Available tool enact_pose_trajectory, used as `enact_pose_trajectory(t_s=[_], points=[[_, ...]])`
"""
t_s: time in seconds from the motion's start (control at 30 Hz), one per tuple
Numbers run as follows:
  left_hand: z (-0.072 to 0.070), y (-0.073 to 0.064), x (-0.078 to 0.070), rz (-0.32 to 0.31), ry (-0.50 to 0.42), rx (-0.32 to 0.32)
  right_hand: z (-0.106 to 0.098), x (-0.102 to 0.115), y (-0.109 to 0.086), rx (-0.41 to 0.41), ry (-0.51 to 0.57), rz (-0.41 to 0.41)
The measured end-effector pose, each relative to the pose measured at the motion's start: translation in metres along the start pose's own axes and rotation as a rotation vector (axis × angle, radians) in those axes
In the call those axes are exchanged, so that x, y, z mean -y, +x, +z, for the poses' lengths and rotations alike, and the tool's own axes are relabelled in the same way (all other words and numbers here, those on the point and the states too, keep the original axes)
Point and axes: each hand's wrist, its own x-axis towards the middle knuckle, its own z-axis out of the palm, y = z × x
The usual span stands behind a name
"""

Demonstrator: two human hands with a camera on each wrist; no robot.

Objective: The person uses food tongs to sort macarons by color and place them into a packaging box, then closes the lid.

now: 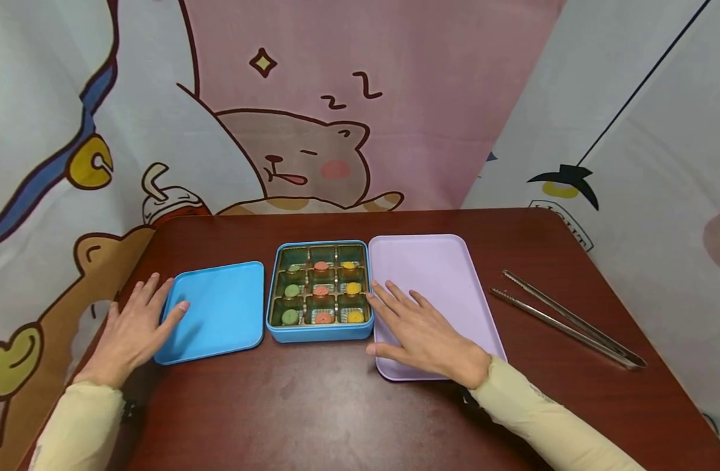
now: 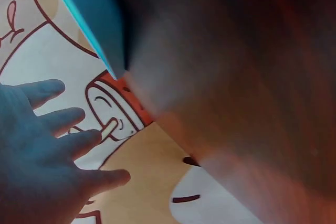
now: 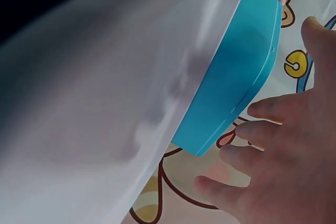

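Observation:
My left hand [image 1: 131, 330] is spread at the left edge of a flat blue lid [image 1: 221, 314], thumb above its corner; whether it touches cannot be told. Fingers splayed, my right hand [image 1: 421, 335] hovers over a pale purple tray [image 1: 427, 261]. Its fingertips point at the right side of a blue box [image 1: 321, 335]. Inside that box a gold divided insert holds small round pieces in rows: green [image 1: 290, 317] on the left, pink [image 1: 323, 318] in the middle, yellow [image 1: 355, 316] on the right. Neither hand holds anything.
Metal tongs [image 1: 572, 327] lie slantwise on the brown table [image 1: 289, 405], right of the tray, tips toward the back. A printed cartoon curtain [image 1: 442, 98] hangs behind the table. The box stands between the lid and the tray, close against the tray.

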Motion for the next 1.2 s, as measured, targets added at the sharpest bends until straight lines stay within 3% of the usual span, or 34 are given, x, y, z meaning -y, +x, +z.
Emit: enact_pose_trajectory(t_s=[0.47,0.7,0.97,1.2], points=[[0.001,-0.001,0.018,-0.076,0.037,0.191,0.001,0.002,-0.001,0.043,0.017,0.005],[0.0,-0.002,0.024,-0.089,0.029,0.241,-0.001,0.002,-0.001,0.04,0.002,0.002],[0.001,0.001,0.028,-0.08,0.021,0.24,-0.002,0.002,0.0,0.05,0.015,0.001],[-0.005,0.004,0.023,-0.045,-0.002,0.181,-0.003,0.001,0.001,0.049,0.017,-0.004]])
